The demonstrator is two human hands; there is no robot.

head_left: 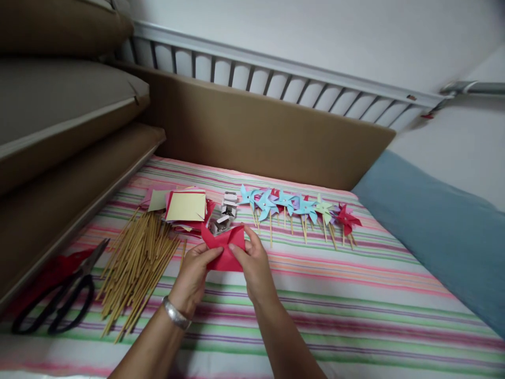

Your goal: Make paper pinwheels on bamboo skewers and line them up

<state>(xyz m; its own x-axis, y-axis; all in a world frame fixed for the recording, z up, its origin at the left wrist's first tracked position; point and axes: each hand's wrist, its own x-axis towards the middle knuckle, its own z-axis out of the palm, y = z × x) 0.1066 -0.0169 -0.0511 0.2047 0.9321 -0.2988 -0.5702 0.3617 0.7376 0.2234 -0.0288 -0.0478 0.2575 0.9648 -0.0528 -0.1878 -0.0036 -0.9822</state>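
A red paper square (225,260), partly folded with its upper corners raised, is held between both hands above the striped cloth. My left hand (196,268), with a silver bracelet at its wrist, pinches the paper's left side. On the right side, my right hand (251,257) grips it with the thumb on top and fingers behind. Just beyond the paper stand small open boxes (221,225) with tiny shiny pieces inside. Left of them lies a stack of coloured paper sheets (185,206), a pale yellow one on top. A heap of thin wooden sticks (138,268) spreads nearer my left arm.
Several finished paper pinwheels (305,208) on sticks lie in a row at the back right. Black-handled scissors (65,295) rest at the left by a red bag-like item. A brown board (252,126) stands along the back; stacked cushions (67,110) rise on the left.
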